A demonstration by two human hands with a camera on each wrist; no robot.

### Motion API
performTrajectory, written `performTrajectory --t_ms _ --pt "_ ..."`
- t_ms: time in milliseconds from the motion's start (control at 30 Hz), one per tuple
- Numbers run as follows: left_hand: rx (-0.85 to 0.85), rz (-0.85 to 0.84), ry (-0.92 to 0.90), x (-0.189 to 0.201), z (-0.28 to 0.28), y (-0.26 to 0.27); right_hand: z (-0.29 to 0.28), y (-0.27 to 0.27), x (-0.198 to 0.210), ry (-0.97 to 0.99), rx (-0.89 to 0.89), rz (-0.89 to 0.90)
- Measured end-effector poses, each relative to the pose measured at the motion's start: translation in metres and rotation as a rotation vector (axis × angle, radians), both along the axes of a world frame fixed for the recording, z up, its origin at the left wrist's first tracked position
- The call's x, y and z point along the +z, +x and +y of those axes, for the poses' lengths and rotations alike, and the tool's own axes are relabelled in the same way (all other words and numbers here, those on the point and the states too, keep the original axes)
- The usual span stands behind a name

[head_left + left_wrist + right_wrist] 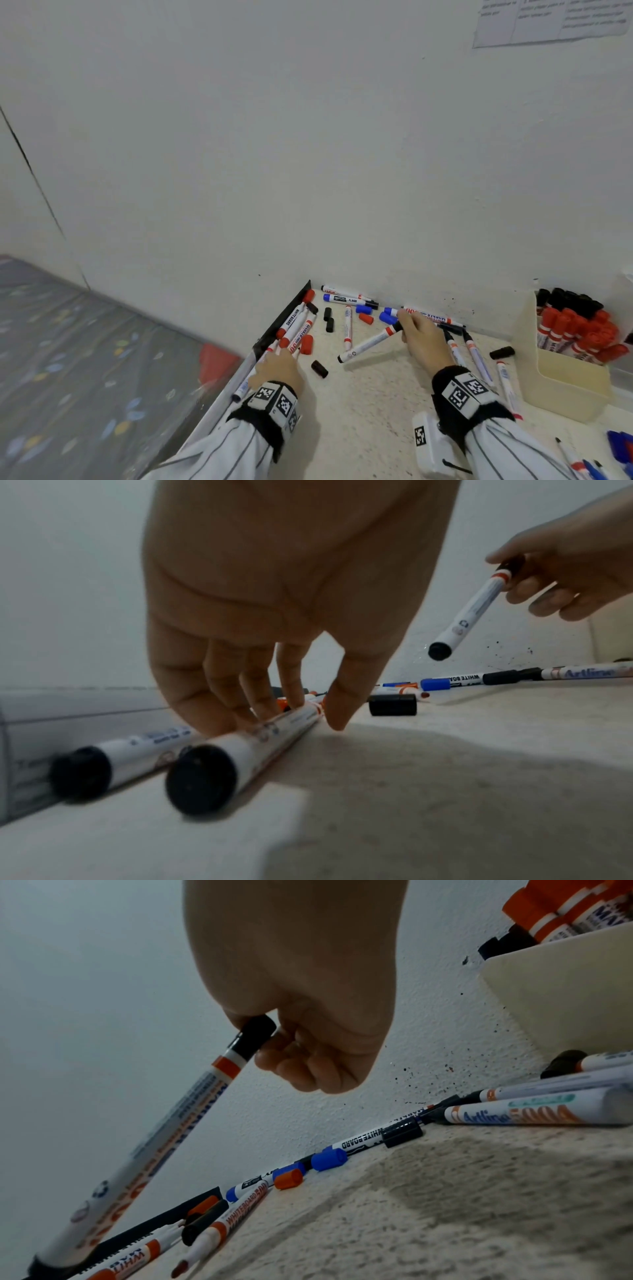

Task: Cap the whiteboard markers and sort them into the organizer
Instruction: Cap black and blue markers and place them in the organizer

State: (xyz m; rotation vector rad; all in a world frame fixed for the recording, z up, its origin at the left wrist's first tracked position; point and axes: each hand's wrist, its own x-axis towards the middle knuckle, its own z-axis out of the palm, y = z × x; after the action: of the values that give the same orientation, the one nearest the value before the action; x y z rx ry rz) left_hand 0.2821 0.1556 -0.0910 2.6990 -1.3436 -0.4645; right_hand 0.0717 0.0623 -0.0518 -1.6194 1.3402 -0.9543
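Left hand (291, 588) is down at the table's (376, 404) left edge, fingertips pinching a white marker (246, 748) lying flat. Right hand (423, 337) grips a black-capped marker (368, 341) mid-table, lifted off it. Cream organizer (561, 380) sits far right, stuffed with red and black markers.
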Motion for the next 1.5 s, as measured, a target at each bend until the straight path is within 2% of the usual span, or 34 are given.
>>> performTrajectory --t_ms 100,233,367,433,500,567,667,800,967,1133,1233,1333,1500 --pt "0.022 0.053 -0.061 -0.013 0.000 0.009 -0.001 -0.001 -0.001 -0.010 -0.011 -0.018" --pt "0.022 0.048 -0.115 -0.013 0.000 0.012 -0.003 -0.006 -0.006 -0.021 -0.022 -0.018" --pt "0.095 0.200 -0.248 0.006 -0.002 0.007 -0.007 -0.014 -0.005 -0.037 -0.047 -0.013" --pt "0.122 0.360 -0.406 0.017 -0.004 0.000 -0.009 -0.018 -0.002 -0.041 -0.065 -0.010" --pt "0.159 0.656 -0.512 0.026 -0.008 -0.013 -0.010 -0.023 0.004 -0.052 -0.084 -0.008" --pt "0.198 0.949 -0.501 0.032 -0.014 -0.025 -0.011 -0.031 0.011 -0.082 -0.105 -0.008" --pt "0.205 1.144 -0.410 0.035 -0.023 -0.043 -0.011 -0.049 0.020 -0.119 -0.151 -0.051" --pt "0.124 1.078 -0.330 0.028 -0.034 -0.063 -0.017 -0.081 0.029 -0.177 -0.235 -0.094" --pt "0.102 0.964 -0.295 0.016 -0.043 -0.074 -0.037 -0.135 0.044 -0.256 -0.334 -0.094" --pt "-0.018 0.760 -0.375 0.009 -0.055 -0.084 -0.060 -0.193 0.068 -0.355 -0.483 0.021" --pt "-0.032 0.732 -0.421 0.008 -0.059 -0.089 -0.063 -0.214 0.079 -0.412 -0.611 0.097" --pt "-0.027 0.715 -0.441 0.006 -0.062 -0.089 -0.062 -0.222 0.085 -0.476 -0.699 0.067" --pt "-0.027 0.739 -0.507 0.004 -0.063 -0.089 -0.064 -0.216 0.083 -0.494 -0.562 0.036"
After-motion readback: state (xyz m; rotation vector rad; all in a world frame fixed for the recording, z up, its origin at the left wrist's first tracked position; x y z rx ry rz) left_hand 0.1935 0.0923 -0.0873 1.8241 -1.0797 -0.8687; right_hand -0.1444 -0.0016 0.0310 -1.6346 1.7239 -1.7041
